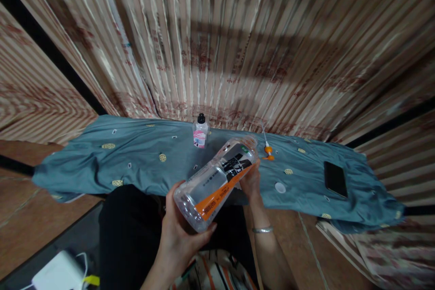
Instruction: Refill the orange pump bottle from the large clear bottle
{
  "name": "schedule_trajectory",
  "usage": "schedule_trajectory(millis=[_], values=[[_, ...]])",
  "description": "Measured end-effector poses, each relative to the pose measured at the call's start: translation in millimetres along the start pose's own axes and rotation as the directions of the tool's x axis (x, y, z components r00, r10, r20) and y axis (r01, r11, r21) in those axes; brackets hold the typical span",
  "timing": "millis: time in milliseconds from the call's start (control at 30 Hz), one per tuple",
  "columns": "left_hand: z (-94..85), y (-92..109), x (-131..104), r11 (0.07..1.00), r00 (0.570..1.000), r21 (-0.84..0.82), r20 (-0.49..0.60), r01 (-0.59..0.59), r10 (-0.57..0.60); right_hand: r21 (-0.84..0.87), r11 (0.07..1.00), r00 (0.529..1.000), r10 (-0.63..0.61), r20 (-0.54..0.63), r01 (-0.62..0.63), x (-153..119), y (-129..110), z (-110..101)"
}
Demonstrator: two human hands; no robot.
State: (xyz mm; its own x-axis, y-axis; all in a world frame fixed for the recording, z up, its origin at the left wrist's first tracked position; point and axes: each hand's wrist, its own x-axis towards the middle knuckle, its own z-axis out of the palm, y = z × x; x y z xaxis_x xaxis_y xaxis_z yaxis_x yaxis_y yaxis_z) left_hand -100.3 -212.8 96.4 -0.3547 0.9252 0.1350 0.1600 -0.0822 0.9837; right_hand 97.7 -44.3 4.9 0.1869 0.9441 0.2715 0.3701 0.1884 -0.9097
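A large clear bottle with an orange and black label is held tilted over my lap, its neck end up and to the right. My left hand wraps round its base end. Near the upper end, my right hand grips the far side, its fingers partly hidden behind the plastic. An orange pump top with a clear tube lies on the cloth just right of the bottle. Further back stands a small clear bottle with a black cap and pink label.
A blue-green patterned cloth covers the narrow table. On it lie a black phone at the right and a small white disc. Striped curtains hang behind. A white device with a cable sits at lower left.
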Motion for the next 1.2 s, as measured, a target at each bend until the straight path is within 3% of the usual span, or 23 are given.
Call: schedule_trajectory(millis=[133,500,1000,1200], values=[[-0.7,0,-1,1.000,1.000,-0.001,0.014,0.001,-0.001,-0.016,0.998,0.998,0.056,-0.006,-0.056,0,-1,0],[1.2,2,1,0.998,0.999,-0.019,0.011,0.052,-0.052,-0.020,1.000,1.000,0.021,-0.012,-0.021,1,2,-1],[8.9,16,-2,0.987,0.986,-0.103,-0.105,0.119,-0.130,0.014,0.999,0.999,0.052,0.016,-0.052,-1,-8,-3],[7.7,15,-2,0.991,0.991,-0.070,-0.068,0.111,-0.116,-0.012,0.999,0.999,0.052,-0.006,-0.052,-1,-4,-2]])
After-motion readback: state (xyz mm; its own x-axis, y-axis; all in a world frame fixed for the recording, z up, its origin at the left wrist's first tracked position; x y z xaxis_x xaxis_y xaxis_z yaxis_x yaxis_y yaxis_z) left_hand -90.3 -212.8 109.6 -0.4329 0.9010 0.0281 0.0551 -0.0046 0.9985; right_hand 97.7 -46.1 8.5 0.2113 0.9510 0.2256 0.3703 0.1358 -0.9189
